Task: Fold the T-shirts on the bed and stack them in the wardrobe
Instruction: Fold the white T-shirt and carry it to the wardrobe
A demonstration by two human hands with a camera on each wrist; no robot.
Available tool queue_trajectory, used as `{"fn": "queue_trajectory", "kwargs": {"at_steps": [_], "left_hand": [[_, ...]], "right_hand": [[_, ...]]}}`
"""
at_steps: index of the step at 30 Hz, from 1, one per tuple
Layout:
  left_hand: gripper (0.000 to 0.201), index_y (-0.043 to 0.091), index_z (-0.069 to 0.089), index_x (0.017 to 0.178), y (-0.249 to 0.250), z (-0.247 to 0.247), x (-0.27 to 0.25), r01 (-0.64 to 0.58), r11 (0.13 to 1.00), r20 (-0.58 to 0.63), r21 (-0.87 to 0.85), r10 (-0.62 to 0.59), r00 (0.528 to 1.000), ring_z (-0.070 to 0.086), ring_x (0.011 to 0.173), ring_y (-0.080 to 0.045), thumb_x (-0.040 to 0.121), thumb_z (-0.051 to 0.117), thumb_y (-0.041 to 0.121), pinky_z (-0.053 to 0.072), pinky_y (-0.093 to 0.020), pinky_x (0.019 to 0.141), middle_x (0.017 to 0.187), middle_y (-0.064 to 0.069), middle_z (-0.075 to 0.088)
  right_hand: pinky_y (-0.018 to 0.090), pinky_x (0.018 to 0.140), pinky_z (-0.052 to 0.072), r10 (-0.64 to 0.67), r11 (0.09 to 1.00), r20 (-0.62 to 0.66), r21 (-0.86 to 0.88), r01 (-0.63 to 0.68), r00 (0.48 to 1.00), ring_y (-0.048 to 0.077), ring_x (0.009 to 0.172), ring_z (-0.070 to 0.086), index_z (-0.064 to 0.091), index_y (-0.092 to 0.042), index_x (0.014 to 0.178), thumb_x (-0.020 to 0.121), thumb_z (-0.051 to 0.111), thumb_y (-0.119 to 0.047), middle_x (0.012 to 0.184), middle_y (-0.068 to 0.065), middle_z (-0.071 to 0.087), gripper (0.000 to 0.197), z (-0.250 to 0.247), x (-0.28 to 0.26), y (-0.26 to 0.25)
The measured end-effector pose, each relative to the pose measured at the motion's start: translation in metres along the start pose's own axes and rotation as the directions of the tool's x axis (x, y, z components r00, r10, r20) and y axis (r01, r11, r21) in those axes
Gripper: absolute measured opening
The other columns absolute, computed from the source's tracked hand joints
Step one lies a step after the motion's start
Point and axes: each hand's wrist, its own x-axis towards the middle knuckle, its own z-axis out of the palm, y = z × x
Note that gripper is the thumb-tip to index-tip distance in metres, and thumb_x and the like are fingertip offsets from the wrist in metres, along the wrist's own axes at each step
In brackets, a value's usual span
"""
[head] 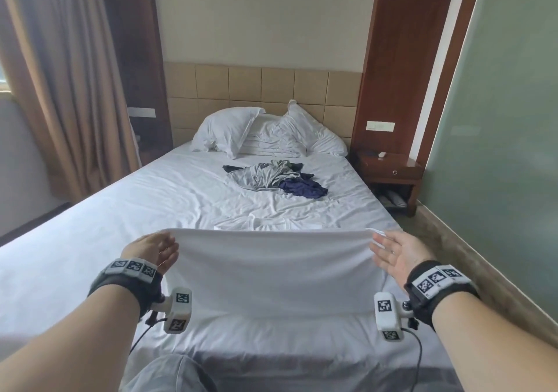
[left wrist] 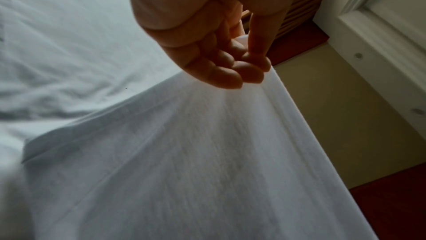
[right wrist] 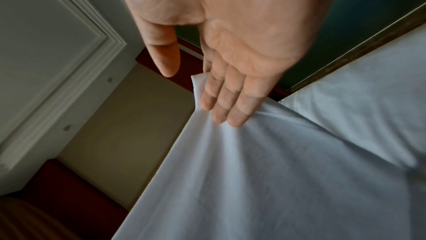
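The left hand point(head: 151, 251) and right hand point(head: 395, 254) each pinch a corner of the white T-shirt point(head: 271, 270), lifting its near part above the bed point(head: 136, 204). At 12 o'clock, a pile of crumpled shirts point(head: 274, 177) lies before the pillows point(head: 229, 131).

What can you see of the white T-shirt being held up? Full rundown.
White T-shirt: plain, thin, cotton-like knit. Its near part is lifted taut between the left hand and right hand, each with a grip on one upper corner. The far part, with the neckline, lies flat on the bed. Lower edge hangs toward the sheet.
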Motion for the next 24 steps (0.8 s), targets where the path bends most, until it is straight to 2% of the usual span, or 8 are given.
{"fn": "queue_trajectory", "kwargs": {"at_steps": [2, 5, 8, 11, 13, 15, 19, 24], "left_hand": [[0.005, 0.012, 0.065, 0.091, -0.009, 0.000, 0.016, 0.023, 1.000, -0.028, 0.019, -0.023, 0.999, 0.066, 0.048, -0.012, 0.096, 0.063, 0.013, 0.057, -0.023, 0.050, 0.058, 0.001, 0.067], [0.003, 0.010, 0.066, 0.092, -0.026, -0.003, 0.038, 0.062, 0.997, -0.064, 0.049, -0.059, 0.996, 0.066, 0.051, -0.014, 0.094, 0.066, 0.011, 0.058, -0.024, 0.052, 0.060, -0.001, 0.067], [0.003, 0.009, 0.063, 0.094, -0.040, -0.003, 0.065, 0.114, 0.991, -0.106, 0.072, -0.107, 0.989, 0.068, 0.048, -0.015, 0.096, 0.064, 0.011, 0.057, -0.025, 0.047, 0.059, -0.002, 0.067], [0.012, 0.008, 0.060, 0.089, -0.048, 0.010, 0.093, 0.162, 0.981, -0.098, 0.105, -0.151, 0.984, 0.068, 0.047, -0.014, 0.100, 0.058, 0.010, 0.057, -0.024, 0.045, 0.054, -0.001, 0.066], [0.012, 0.007, 0.059, 0.091, -0.048, 0.023, 0.110, 0.184, 0.974, -0.084, 0.133, -0.174, 0.981, 0.070, 0.055, -0.016, 0.102, 0.057, 0.011, 0.057, -0.024, 0.046, 0.058, -0.002, 0.068], [0.008, 0.005, 0.060, 0.099, -0.043, 0.039, 0.131, 0.188, 0.968, -0.075, 0.167, -0.178, 0.981, 0.069, 0.067, -0.019, 0.102, 0.057, 0.012, 0.060, -0.026, 0.051, 0.073, -0.006, 0.069], [0.014, 0.001, 0.060, 0.112, -0.033, 0.076, 0.183, 0.132, 0.973, -0.031, 0.189, -0.129, 0.991, 0.068, 0.085, -0.022, 0.103, 0.057, 0.011, 0.056, -0.037, 0.087, 0.094, -0.011, 0.068], [0.035, -0.004, 0.052, 0.136, -0.040, 0.111, 0.240, 0.128, 0.966, -0.015, 0.226, -0.128, 0.992, 0.067, 0.103, -0.026, 0.105, 0.052, 0.012, 0.053, -0.035, 0.087, 0.112, -0.013, 0.069]], "right_hand": [[0.040, 0.087, 0.051, 0.029, 0.999, -0.013, -0.027, -0.030, 0.999, 0.027, 0.111, 0.065, 0.063, -0.014, 0.105, 0.099, 0.055, -0.021, 0.129, 0.007, 0.066, 0.012, 0.005, 0.016, 0.008], [0.042, 0.100, 0.048, 0.092, 0.994, -0.033, -0.062, -0.094, 0.995, 0.028, 0.117, 0.062, 0.064, -0.012, 0.109, 0.099, 0.056, -0.021, 0.131, 0.007, 0.064, 0.016, 0.014, 0.043, 0.025], [0.040, 0.097, 0.048, 0.139, 0.986, -0.056, -0.079, -0.144, 0.989, 0.028, 0.118, 0.061, 0.061, -0.007, 0.128, 0.099, 0.058, -0.021, 0.132, 0.007, 0.063, 0.033, 0.023, 0.069, 0.045], [0.041, 0.097, 0.047, 0.177, 0.978, -0.087, -0.092, -0.185, 0.980, 0.029, 0.120, 0.060, 0.058, -0.006, 0.131, 0.099, 0.057, -0.019, 0.134, 0.008, 0.062, 0.035, 0.028, 0.096, 0.060], [0.041, 0.100, 0.046, 0.193, 0.972, -0.109, -0.117, -0.206, 0.975, 0.030, 0.120, 0.060, 0.057, -0.005, 0.133, 0.099, 0.058, -0.019, 0.135, 0.009, 0.061, 0.037, 0.032, 0.115, 0.063], [0.041, 0.101, 0.047, 0.185, 0.969, -0.126, -0.144, -0.202, 0.975, 0.029, 0.119, 0.061, 0.056, -0.004, 0.135, 0.098, 0.060, -0.018, 0.136, 0.009, 0.061, 0.039, 0.038, 0.137, 0.060], [0.040, 0.096, 0.048, 0.123, 0.978, -0.156, -0.150, -0.147, 0.980, 0.024, 0.111, 0.064, 0.052, -0.006, 0.141, 0.098, 0.060, -0.013, 0.133, 0.011, 0.062, 0.044, 0.061, 0.195, 0.045], [0.043, 0.111, 0.042, 0.117, 0.965, -0.119, -0.221, -0.141, 0.986, 0.025, 0.119, 0.057, 0.057, -0.015, 0.125, 0.101, 0.055, -0.009, 0.113, 0.004, 0.063, 0.025, 0.096, 0.261, 0.045]]}}
